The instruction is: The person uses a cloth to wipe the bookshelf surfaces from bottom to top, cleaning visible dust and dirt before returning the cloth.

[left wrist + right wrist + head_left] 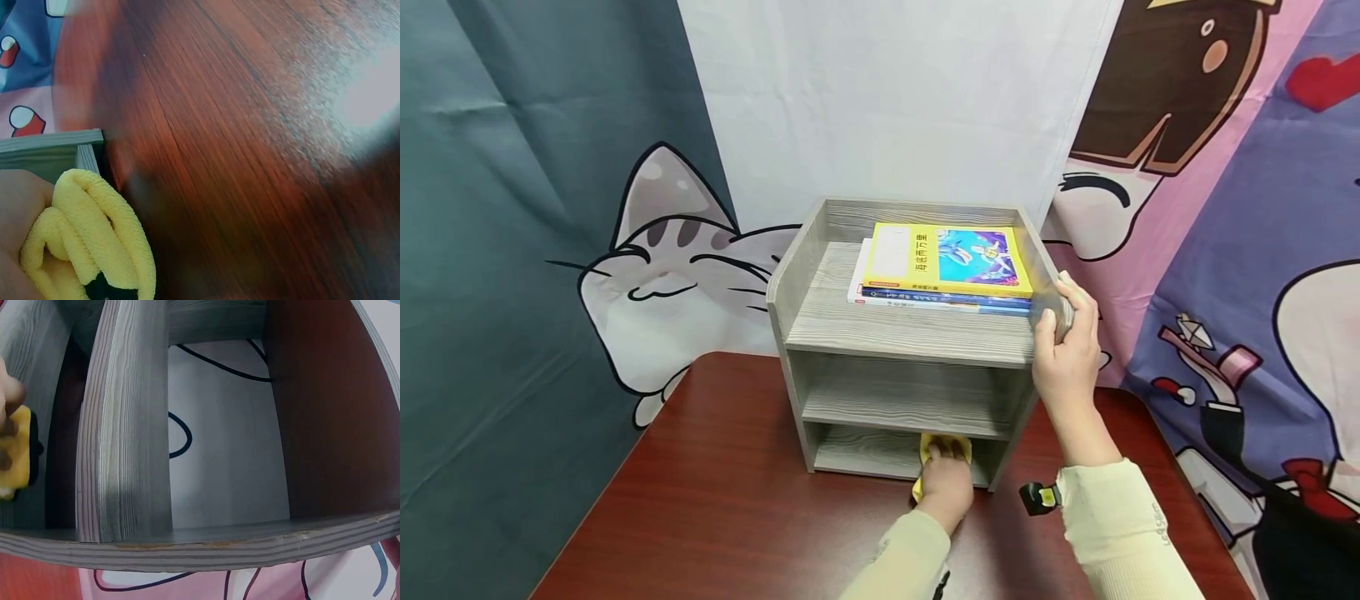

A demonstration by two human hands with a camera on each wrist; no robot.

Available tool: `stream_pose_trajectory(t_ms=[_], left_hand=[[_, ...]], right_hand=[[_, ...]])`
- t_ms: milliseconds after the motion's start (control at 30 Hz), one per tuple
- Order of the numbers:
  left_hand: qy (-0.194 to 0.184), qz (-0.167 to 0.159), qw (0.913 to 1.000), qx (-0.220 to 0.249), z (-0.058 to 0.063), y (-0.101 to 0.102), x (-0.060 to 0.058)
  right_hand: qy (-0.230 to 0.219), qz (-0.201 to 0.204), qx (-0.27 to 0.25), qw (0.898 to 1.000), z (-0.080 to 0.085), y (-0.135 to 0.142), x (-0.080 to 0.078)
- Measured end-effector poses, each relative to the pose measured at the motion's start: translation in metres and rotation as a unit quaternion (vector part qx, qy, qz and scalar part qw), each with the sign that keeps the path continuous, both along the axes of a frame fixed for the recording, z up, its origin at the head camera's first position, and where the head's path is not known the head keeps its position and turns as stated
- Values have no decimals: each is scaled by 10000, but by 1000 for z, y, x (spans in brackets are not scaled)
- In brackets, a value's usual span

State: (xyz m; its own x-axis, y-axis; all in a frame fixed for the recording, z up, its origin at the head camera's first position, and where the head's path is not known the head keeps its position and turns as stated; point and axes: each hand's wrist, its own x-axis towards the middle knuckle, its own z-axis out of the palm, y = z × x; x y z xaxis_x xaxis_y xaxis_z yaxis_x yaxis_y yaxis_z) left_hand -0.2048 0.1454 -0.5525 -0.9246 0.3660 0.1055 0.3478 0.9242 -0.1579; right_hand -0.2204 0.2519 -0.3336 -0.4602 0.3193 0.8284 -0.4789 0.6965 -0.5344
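My left hand reaches into the bottom compartment of a small grey wood-grain shelf, gripping a folded yellow cloth against the bottom board. Dark patches show at the cloth's edge in both wrist views. With my right hand I hold the top of the shelf's right side panel, thumb at the front and fingers over the edge. In the right wrist view, the fingers of the left hand press the cloth onto the board; the right hand itself is out of that view.
A stack of books, a yellow one uppermost, lies on the top board near the right panel. The shelf stands on a reddish-brown table. Behind hangs a cartoon-printed curtain. A small black device sits at the right wrist.
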Motion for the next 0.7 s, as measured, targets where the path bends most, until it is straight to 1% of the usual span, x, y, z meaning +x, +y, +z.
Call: stream_pose_trajectory(t_ms=[100,333,433,567,600,700], left_hand=[[-21,-45,9999,104,1,4,0],[-142,48,9983,558,4,10,1],[-211,-34,9977,637,5,12,2],[-458,-190,9947,902,7,14,4],[-537,-229,9928,1048,7,13,4],[-790,-481,9859,1394,9,12,4]], right_hand=[[-22,-26,9,10000,-1,1,0],[-117,-124,95,9998,-2,2,-1],[-108,-124,45,9999,-2,0,-1],[-19,-32,-71,10000,-2,-3,-1],[3,-31,-69,10000,-2,-3,-1],[89,-40,-76,9999,-3,-3,-2]])
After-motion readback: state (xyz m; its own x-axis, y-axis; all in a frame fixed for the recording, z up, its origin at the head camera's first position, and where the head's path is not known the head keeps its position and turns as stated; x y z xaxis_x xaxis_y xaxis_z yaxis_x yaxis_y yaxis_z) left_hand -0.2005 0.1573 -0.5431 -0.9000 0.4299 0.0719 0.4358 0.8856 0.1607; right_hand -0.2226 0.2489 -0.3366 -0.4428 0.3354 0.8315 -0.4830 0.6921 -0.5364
